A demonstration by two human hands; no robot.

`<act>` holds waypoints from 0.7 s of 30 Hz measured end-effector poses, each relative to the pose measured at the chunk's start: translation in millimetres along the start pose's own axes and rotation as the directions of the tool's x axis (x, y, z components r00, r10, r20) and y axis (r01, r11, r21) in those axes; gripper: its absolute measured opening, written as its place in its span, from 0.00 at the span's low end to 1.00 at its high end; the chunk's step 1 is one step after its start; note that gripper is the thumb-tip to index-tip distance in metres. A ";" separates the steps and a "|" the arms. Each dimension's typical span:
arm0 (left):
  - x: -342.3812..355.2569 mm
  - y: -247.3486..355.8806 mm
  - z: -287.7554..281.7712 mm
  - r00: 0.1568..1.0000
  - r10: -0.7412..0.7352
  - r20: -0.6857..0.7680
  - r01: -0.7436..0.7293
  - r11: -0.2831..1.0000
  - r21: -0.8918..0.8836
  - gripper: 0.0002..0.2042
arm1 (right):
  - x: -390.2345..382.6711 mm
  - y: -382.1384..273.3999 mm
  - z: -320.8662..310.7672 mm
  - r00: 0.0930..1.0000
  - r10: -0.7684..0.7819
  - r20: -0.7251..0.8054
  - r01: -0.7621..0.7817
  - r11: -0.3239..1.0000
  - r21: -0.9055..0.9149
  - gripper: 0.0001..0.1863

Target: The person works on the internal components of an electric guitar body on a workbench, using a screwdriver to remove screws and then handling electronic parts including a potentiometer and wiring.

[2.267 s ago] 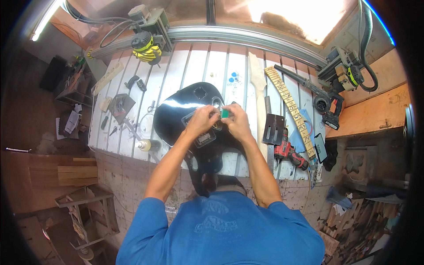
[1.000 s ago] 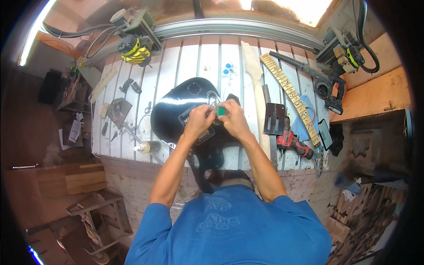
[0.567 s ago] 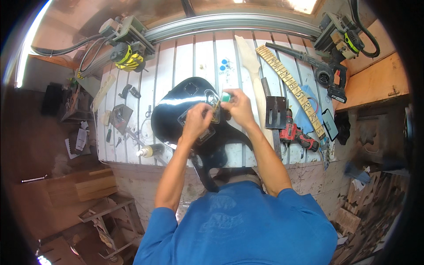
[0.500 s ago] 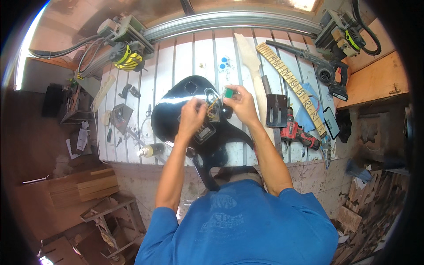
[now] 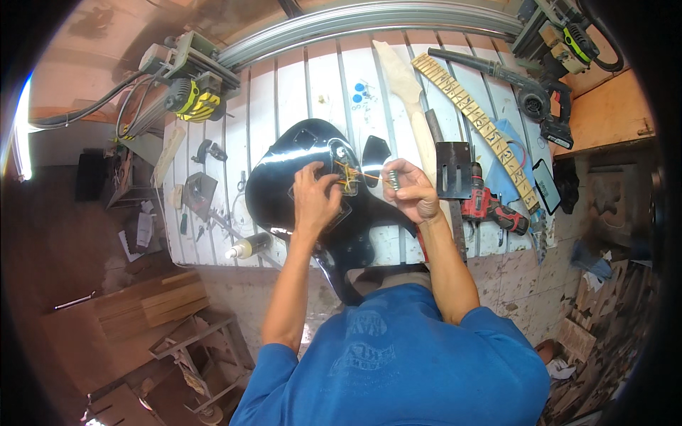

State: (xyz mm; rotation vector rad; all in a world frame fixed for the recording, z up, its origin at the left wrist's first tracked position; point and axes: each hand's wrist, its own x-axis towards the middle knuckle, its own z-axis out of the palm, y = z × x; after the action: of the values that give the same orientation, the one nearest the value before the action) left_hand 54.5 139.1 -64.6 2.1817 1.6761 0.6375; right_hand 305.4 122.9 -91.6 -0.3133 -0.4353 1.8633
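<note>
A glossy black electric guitar body (image 5: 284,160) lies on the slatted white bench, an open cavity in it showing orange and yellow wires (image 5: 346,175). My left hand (image 5: 316,199) rests over the body beside this cavity, its thumb and fingers apart with nothing visible between them. To the right, my right hand (image 5: 413,193) pinches a small ribbed metal electronic part (image 5: 394,180). An orange wire stretches from the cavity to that part. A black cover plate (image 5: 375,150) lies beside the body, just beyond my right hand.
Right of the body lie a pale wooden neck blank (image 5: 406,89), a slotted fretboard strip (image 5: 472,117), a dark slotted plate (image 5: 453,170), a red drill (image 5: 494,209) and a blower (image 5: 529,103). A bottle (image 5: 249,246) lies at front left. A metal rail (image 5: 369,21) spans the back.
My left hand has let go of the wires and its fingers have spread. My right hand has moved nearer me and turned the part, hiding its green side. The orange wire is now stretched out.
</note>
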 end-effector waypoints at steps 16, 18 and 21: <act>-8.9 15.2 35.0 0.992 -0.105 -0.077 0.098 0.991 -0.087 0.10 | -12.6 -0.6 -23.3 0.899 -0.064 -0.434 -0.165 0.867 -0.471 0.09; -11.0 21.2 35.6 0.990 -0.101 -0.094 0.091 0.990 -0.105 0.10 | -10.5 -0.3 -26.0 0.914 -0.098 -0.394 -0.203 0.730 -0.653 0.10; -14.2 22.8 36.3 0.987 -0.106 -0.124 0.092 0.989 -0.114 0.09 | 0.2 0.6 -16.4 0.959 -0.035 -0.281 -0.249 0.368 -0.896 0.11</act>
State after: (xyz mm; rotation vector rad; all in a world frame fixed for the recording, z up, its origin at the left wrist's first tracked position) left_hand 89.3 120.2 -86.2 2.0067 1.7582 0.8383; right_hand 311.8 125.3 -106.5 -1.3862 -1.3222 1.4555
